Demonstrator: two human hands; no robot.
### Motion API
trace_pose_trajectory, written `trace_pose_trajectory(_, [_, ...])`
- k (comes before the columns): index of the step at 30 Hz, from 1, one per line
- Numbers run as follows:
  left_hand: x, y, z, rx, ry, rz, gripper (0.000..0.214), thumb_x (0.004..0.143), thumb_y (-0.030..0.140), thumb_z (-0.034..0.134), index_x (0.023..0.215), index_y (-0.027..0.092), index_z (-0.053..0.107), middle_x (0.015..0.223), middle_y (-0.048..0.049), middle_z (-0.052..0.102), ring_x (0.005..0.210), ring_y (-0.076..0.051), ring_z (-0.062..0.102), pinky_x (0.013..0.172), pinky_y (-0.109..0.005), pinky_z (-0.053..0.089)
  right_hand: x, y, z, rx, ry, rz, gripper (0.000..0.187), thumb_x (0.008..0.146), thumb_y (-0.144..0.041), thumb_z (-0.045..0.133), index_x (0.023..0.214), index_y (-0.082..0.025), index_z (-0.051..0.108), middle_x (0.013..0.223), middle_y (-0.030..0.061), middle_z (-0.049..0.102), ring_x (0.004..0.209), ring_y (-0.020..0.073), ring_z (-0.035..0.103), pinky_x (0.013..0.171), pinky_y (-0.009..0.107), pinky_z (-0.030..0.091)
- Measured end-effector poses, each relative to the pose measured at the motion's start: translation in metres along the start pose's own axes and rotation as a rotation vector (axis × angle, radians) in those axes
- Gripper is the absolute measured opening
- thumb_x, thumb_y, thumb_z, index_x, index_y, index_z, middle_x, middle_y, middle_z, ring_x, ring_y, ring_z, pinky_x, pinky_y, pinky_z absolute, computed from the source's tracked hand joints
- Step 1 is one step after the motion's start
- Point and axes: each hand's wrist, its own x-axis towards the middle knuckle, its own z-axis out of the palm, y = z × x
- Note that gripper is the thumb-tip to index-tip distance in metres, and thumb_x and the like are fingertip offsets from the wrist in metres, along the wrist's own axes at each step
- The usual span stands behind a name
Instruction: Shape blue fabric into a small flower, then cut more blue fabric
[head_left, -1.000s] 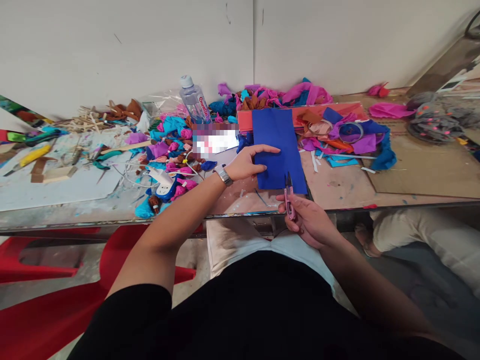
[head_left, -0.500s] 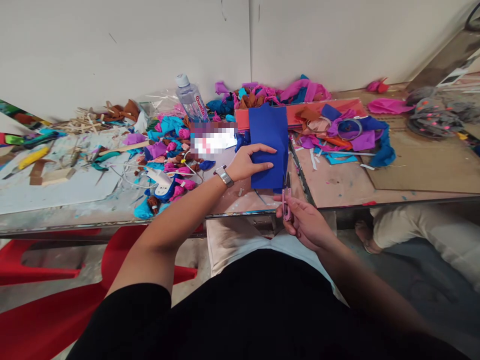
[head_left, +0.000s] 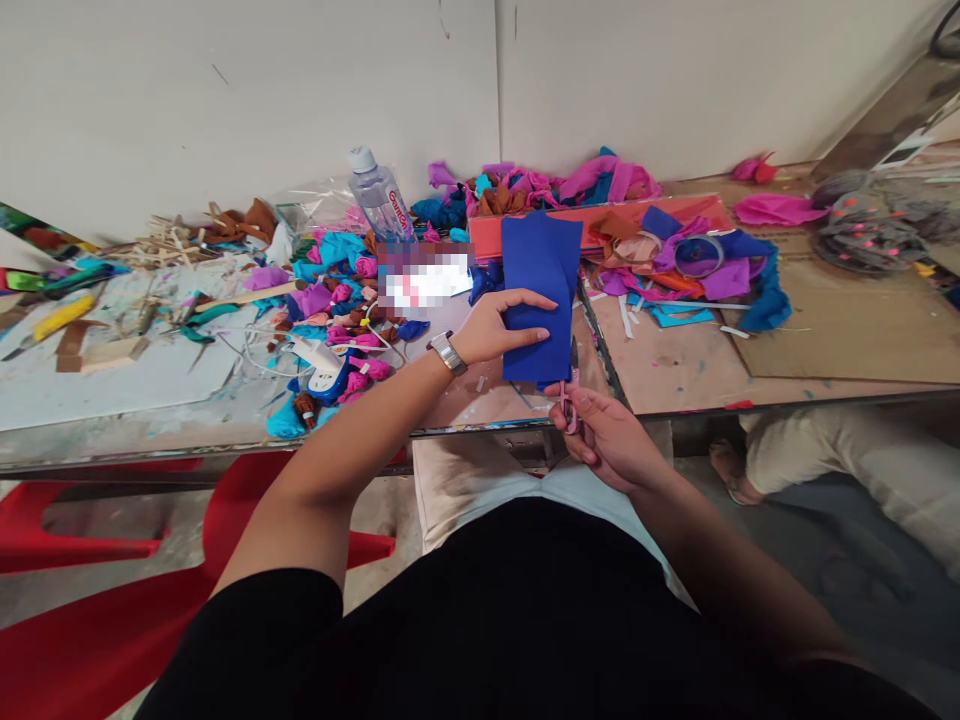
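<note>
A folded sheet of dark blue paper (head_left: 540, 260), perhaps crepe, stands out over the near side of the table. My left hand (head_left: 514, 325) holds its left side, with thumb and forefinger stretched across the front and the other fingers hidden. Pink-handled scissors (head_left: 570, 410) are in my right hand (head_left: 600, 430), which is closed round their handles. Their blades point away from me along the paper's lower right edge; how far apart they are is hard to see.
A water bottle (head_left: 380, 200) stands behind a blurred phone (head_left: 427, 282). Crumpled coloured paper lies on both sides. A roll of tape (head_left: 699, 257) rests to the right, a power strip (head_left: 328, 378) to the left. Red stools (head_left: 225, 520) and another person's leg (head_left: 817, 450) show below.
The scissors have tilted and moved slightly up against the paper's lower right edge. The paper's right side has shifted and now looks flatter. My left hand has barely moved.
</note>
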Motion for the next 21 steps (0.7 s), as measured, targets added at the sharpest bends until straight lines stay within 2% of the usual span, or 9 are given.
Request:
trace_pose_trajectory(8, [0.0003, -0.0040, -0.0013, -0.008, 0.026, 0.066, 0.040, 0.084, 0.036, 0.084, 0.120, 0.019, 0.079, 0.125, -0.0095, 0.080, 0.116, -0.025, 0.074, 0.112, -0.043, 0.053, 0.0015, -0.0005, -0.0001, 0.021, 0.007, -0.002, 0.044, 0.089, -0.056, 0.082, 0.109, -0.019, 0.068, 0.076, -0.0043, 0.061, 0.041, 0.0016, 0.033, 0.042, 0.021, 0.015])
trace_pose_trajectory(21, [0.0005, -0.0019, -0.0014, -0.003, 0.018, 0.082, 0.041, 0.084, 0.038, 0.085, 0.120, 0.020, 0.079, 0.124, -0.0093, 0.080, 0.115, -0.025, 0.075, 0.112, -0.043, 0.054, 0.0027, 0.0009, 0.0008, 0.015, -0.002, -0.009, 0.045, 0.089, -0.059, 0.081, 0.111, -0.021, 0.067, 0.076, -0.0053, 0.060, 0.041, 0.0020, 0.031, 0.042, 0.022, 0.016])
